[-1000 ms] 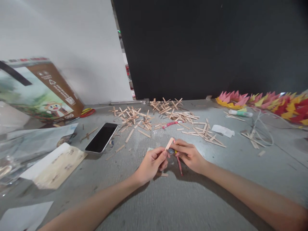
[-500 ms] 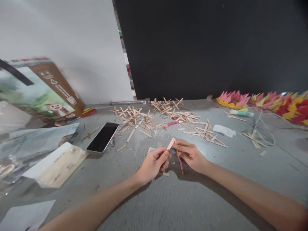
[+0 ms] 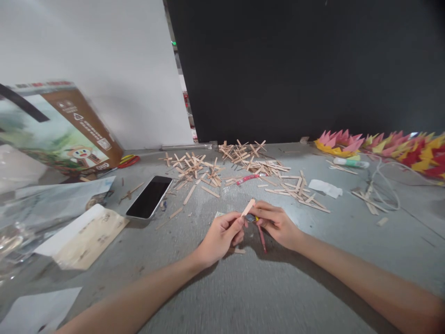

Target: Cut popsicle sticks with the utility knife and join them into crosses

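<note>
My left hand [image 3: 222, 236] pinches a flat wooden stick [image 3: 248, 208] between thumb and fingers, its far end pointing up and to the right. Close against it, my right hand [image 3: 278, 225] is closed on a small tool with a dark part [image 3: 250, 217] and a bit of yellow; most of it is hidden by the fingers. A thin red item [image 3: 262, 239] slants down below my right fingers; whether it belongs to the tool I cannot tell. Another wooden stick [image 3: 237, 251] lies on the table beside my left hand, partly covered.
Behind the hands lie piles of wooden sticks [image 3: 194, 166], many crossed, and a red tube [image 3: 247, 179]. Left are a phone [image 3: 149, 197], an envelope [image 3: 90, 239] and a printed bag [image 3: 83, 134]. Right are white paper [image 3: 325, 188], a glue stick [image 3: 351, 163], a cable and paper crowns [image 3: 339, 143].
The view has shifted very slightly. Both hands keep nearly the same pose and hold.
</note>
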The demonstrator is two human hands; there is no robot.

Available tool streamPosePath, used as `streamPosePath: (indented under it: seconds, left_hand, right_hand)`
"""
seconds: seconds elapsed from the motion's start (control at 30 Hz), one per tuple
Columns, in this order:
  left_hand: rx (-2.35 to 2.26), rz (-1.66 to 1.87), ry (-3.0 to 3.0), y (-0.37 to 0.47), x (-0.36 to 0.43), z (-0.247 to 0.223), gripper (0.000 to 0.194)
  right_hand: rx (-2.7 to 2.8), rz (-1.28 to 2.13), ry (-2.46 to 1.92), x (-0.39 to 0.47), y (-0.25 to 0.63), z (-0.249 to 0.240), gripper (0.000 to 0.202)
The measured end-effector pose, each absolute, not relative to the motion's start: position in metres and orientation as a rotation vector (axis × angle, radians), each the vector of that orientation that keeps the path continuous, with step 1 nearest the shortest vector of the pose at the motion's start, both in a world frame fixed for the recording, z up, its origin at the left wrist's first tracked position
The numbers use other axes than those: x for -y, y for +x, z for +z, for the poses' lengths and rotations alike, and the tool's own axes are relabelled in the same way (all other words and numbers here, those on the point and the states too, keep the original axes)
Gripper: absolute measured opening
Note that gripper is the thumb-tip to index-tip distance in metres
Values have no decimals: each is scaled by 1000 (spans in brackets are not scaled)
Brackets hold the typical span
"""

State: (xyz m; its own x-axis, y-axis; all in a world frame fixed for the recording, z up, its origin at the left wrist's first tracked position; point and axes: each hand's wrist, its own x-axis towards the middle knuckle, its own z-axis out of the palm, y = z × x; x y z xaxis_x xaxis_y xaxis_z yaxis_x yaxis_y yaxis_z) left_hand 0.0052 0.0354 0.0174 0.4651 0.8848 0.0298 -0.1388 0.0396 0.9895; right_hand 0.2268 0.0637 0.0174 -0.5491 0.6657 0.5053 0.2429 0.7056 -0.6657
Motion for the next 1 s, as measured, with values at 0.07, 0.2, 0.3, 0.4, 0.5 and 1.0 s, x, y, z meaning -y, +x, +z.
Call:
streamPosePath:
  seconds: [0.07,0.2,0.3,0.4,0.5,1.0]
  left_hand:
    - [-750,925,1270,5,-35,16,40]
    - [-759,933,1279,5,-34,17,42]
    - [-771,902,1314,4,-34,19,43]
    - [-779,876,1312,4,-33,20,41]
    - [-737,901,1297,4,-34,19,40]
    - [-724,912,1292,4,-34,19,42]
  right_hand:
    - [2129,702,-698,-64,227,18,38]
    - [2144,688,-703,-64,227,19,38]
    - [2147,663,-699,-64,227,19,40]
    - [2150,666,-707,-64,228,19,42]
    - [2146,668,-694,-64,228,19,42]
    - [2154,619,-688,-64,228,20,39]
